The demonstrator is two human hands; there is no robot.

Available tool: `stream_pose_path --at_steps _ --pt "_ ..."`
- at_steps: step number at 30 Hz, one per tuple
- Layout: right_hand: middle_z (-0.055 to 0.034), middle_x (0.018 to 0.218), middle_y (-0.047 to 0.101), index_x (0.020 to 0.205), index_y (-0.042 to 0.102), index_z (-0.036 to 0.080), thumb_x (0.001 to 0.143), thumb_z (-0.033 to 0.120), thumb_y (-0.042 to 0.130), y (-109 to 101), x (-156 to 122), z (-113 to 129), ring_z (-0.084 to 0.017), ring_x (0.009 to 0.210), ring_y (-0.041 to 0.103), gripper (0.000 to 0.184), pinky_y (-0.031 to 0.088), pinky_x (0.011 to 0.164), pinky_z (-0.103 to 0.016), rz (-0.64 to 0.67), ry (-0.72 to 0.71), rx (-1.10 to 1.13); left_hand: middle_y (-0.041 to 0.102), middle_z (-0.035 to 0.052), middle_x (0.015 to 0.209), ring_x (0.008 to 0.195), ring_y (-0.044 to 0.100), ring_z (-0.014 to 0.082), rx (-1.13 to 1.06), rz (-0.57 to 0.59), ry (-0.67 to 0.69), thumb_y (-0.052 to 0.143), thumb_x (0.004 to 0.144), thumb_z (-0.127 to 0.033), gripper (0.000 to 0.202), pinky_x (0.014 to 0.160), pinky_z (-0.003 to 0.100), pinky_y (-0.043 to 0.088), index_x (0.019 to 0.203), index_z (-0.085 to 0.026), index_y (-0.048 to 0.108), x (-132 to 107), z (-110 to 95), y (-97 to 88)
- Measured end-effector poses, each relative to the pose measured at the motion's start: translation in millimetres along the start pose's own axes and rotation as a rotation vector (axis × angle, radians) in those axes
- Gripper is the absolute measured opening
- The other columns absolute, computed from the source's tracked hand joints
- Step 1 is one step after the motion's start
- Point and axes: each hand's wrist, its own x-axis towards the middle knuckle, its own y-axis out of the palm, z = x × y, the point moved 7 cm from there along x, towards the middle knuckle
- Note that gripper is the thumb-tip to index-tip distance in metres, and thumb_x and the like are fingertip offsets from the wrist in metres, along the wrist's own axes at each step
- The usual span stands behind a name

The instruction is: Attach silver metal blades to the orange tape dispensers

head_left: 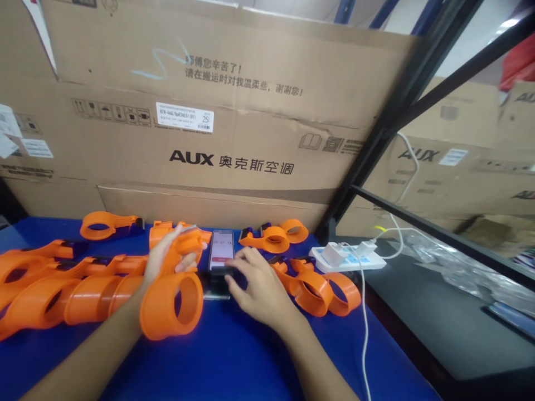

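Note:
My left hand (161,253) is wrapped round the handle of an orange tape dispenser (184,250), whose round hub faces me above the blue tabletop. My right hand (254,284) is just right of it, thumb and fingers bent together at a small black part (219,277). Whether that part is joined to the held dispenser is hard to tell. Beneath it lies a flat, clear-looking strip (216,297). Behind my fingers a phone (221,248) stands with a timer on its screen.
Several orange tape dispensers (90,301) lie in rows at the left, and more dispensers (313,292) at the right. A white power strip (346,259) with plugs and a cable sits near the right edge. A large cardboard box (209,133) and a black metal frame (376,122) bound the back.

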Motion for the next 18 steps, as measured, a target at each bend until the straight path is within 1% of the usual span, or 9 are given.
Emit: stream_pose_path --at_steps 2,4,7,10,13,14,16,17,18 --pt "-0.0066 0.099 0.065 0.105 0.071 0.021 0.092 0.025 0.066 10.2 -1.6 9.3 -0.023 0.093 0.06 0.014 0.05 0.084 -0.038 0.1 -0.06 -0.044 0.042 -0.0064 0.047 0.035 0.031 0.0073 -0.057 0.03 -0.009 0.068 0.09 -0.048 0.027 0.037 0.02 0.027 0.089 -0.021 0.064 0.0 -2.2 0.6" --pt "-0.0055 0.094 0.065 0.1 0.071 0.021 0.091 0.024 0.067 20.5 -3.3 16.4 -0.022 0.088 0.059 0.01 0.047 0.078 -0.036 0.186 -0.115 -0.08 0.041 -0.0066 0.048 0.035 0.032 0.0072 -0.087 0.034 -0.009 0.069 0.09 -0.047 0.026 0.037 0.02 0.027 0.088 -0.021 0.063 0.7 -3.1 -0.7" --pt "-0.0058 0.092 0.066 0.095 0.072 0.021 0.09 0.022 0.069 30.9 -4.5 18.4 -0.021 0.086 0.058 0.006 0.043 0.074 -0.034 0.241 -0.147 -0.127 0.043 -0.0068 0.048 0.035 0.032 0.0072 -0.076 0.01 -0.011 0.07 0.088 -0.048 0.027 0.037 0.02 0.028 0.09 -0.022 0.063 1.1 -1.8 -3.2" --pt "-0.007 0.093 0.067 0.095 0.072 0.021 0.088 0.023 0.072 35.2 -4.7 14.7 -0.023 0.088 0.059 0.008 0.044 0.075 -0.035 0.24 -0.142 -0.151 0.044 -0.0068 0.047 0.035 0.033 0.0081 -0.03 0.013 -0.048 0.068 0.088 -0.051 0.029 0.038 0.021 0.03 0.094 -0.023 0.065 0.5 3.1 -1.6" --pt "-0.007 0.095 0.068 0.1 0.071 0.022 0.087 0.025 0.075 34.9 -5.1 12.6 -0.024 0.09 0.059 0.014 0.045 0.077 -0.036 0.232 -0.138 -0.134 0.041 -0.0064 0.042 0.034 0.034 0.0094 0.078 -0.001 -0.121 0.067 0.088 -0.056 0.036 0.038 0.022 0.03 0.089 -0.02 0.068 -0.2 12.0 -0.9" --pt "-0.0066 0.094 0.068 0.099 0.071 0.022 0.087 0.024 0.075 33.5 -5.0 12.4 -0.024 0.09 0.059 0.013 0.046 0.077 -0.036 0.225 -0.133 -0.122 0.04 -0.0062 0.04 0.034 0.034 0.0097 0.13 -0.016 -0.13 0.067 0.087 -0.057 0.039 0.038 0.023 0.029 0.086 -0.018 0.068 -0.2 14.8 -1.6" --pt "-0.0057 0.091 0.069 0.095 0.07 0.022 0.09 0.024 0.072 27.4 -3.8 11.9 -0.023 0.086 0.059 0.006 0.046 0.076 -0.036 0.183 -0.105 -0.088 0.04 -0.0054 0.038 0.033 0.035 0.0098 0.234 -0.047 -0.096 0.069 0.086 -0.057 0.041 0.038 0.023 0.028 0.077 -0.017 0.066 -0.1 18.7 -2.8" --pt "-0.0053 0.09 0.069 0.094 0.07 0.021 0.092 0.024 0.07 22.3 -2.7 11.2 -0.022 0.085 0.059 0.003 0.046 0.076 -0.036 0.138 -0.079 -0.059 0.042 -0.005 0.037 0.033 0.036 0.0096 0.279 -0.059 -0.054 0.07 0.085 -0.057 0.041 0.039 0.023 0.028 0.073 -0.018 0.064 -0.1 20.0 -2.7" --pt "-0.0049 0.089 0.069 0.096 0.07 0.022 0.095 0.024 0.066 15.8 -1.4 10.1 -0.022 0.083 0.06 0.005 0.047 0.076 -0.036 0.077 -0.044 -0.021 0.043 -0.0046 0.038 0.033 0.038 0.0096 0.317 -0.065 -0.006 0.072 0.084 -0.056 0.041 0.039 0.022 0.028 0.071 -0.019 0.061 -0.4 21.7 -2.1"
